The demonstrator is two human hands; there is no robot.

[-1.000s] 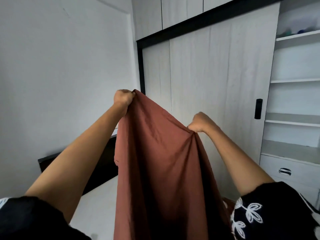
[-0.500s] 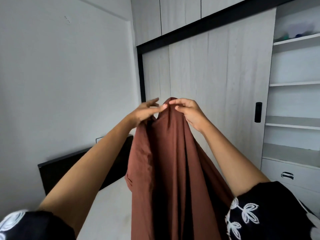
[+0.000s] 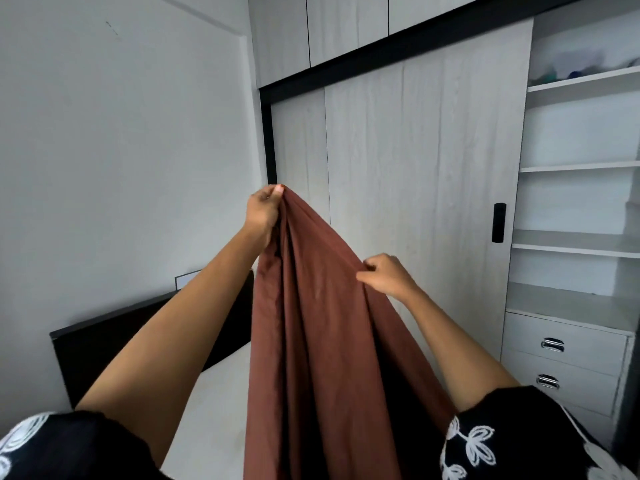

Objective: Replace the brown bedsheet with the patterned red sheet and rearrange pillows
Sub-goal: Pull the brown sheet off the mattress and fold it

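Up high, the left hand (image 3: 264, 211) pinches the sheet (image 3: 322, 341) at its peak; the right hand (image 3: 386, 275) grips an edge lower down, the cloth hanging over the bed (image 3: 214, 410).

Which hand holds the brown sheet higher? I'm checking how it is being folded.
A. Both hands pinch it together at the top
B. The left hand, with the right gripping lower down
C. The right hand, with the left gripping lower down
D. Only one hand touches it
B: the left hand pinches the top of the brown sheet, while the right hand grips its edge lower down.
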